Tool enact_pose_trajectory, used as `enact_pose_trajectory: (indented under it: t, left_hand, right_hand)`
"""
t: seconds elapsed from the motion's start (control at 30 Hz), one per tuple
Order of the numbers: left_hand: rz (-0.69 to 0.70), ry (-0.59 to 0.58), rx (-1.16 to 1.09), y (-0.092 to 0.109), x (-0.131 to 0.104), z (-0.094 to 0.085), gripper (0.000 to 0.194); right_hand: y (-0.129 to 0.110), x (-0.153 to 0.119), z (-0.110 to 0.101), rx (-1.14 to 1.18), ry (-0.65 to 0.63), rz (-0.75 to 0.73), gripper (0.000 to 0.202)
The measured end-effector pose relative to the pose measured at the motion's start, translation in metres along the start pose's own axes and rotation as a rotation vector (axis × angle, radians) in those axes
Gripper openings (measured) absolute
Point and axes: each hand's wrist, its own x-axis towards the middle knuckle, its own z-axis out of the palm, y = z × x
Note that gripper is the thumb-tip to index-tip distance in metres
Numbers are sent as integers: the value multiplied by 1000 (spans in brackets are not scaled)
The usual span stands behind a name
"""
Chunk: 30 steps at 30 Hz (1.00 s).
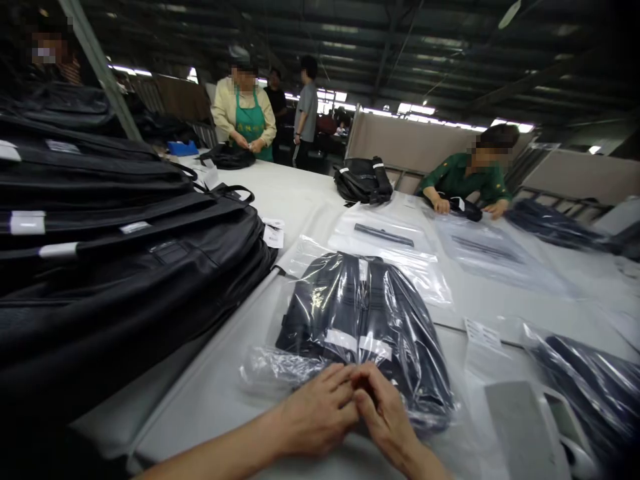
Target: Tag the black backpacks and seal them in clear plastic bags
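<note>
A black backpack (360,300) lies flat on the table inside a clear plastic bag (280,367), its straps with white wraps facing up. At the near end of the bag, my left hand (320,410) is closed, fingers pressed together over the film. My right hand (383,413) meets it at the fingertips, with curled fingers and thumb pinching at the same near edge. The film between the fingers is mostly hidden. Left of the bag rises a big pile of black backpacks (150,267), with a paper tag (273,235) hanging from one.
A grey-white tape dispenser (525,427) stands at the lower right, by another bagged backpack (595,373) and a label sheet (483,333). Flat plastic bags (385,250) and a black bag (363,180) lie beyond. Co-workers in green (460,177) and a green apron (250,127) handle black items.
</note>
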Motion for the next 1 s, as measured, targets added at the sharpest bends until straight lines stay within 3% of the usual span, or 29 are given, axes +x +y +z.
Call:
enact_pose_trajectory:
  t: [0.1, 0.17, 0.23, 0.33, 0.43, 0.5, 0.57, 0.7, 0.83, 0.93, 1.0]
  left_hand:
    - [110, 114, 145, -19, -9, -4, 15]
    - [59, 167, 172, -31, -20, -10, 17]
    - [-111, 190, 121, -40, -33, -20, 36]
    - [-475, 259, -16, -51, -56, -37, 59]
    - [-760, 239, -272, -59, -71, -45, 60]
    - [-846, 148, -440, -64, -74, -47, 43]
    - [-849, 78, -529, -67, -72, -50, 21]
    - [-761, 42, -690, -76, -65, -59, 18]
    - [-746, 102, -849, -94, -67, -60, 15]
    - [-758, 233, -600, -97, -79, -53, 8]
    - [-717, 429, -249, -82, -87, -47, 10]
  right_hand:
    - [-1, 6, 4, -93, -17, 18, 20]
    - [-2, 10, 6, -114, -14, 91, 21]
    - [-3, 14, 8, -129, -16, 174, 26]
    - [-6, 17, 11, -175, -28, 250, 28]
    - [-11, 20, 13, -219, -18, 303, 26]
    - [-12, 22, 15, -254, -2, 341, 24]
    - [-13, 24, 17, -296, 16, 355, 23]
    - [-10, 27, 20, -362, 35, 343, 24]
    - [-9, 29, 20, -377, 34, 380, 27]
    - [-10, 30, 21, -373, 39, 399, 27]
    - [-11, 30, 21, -371, 42, 416, 26]
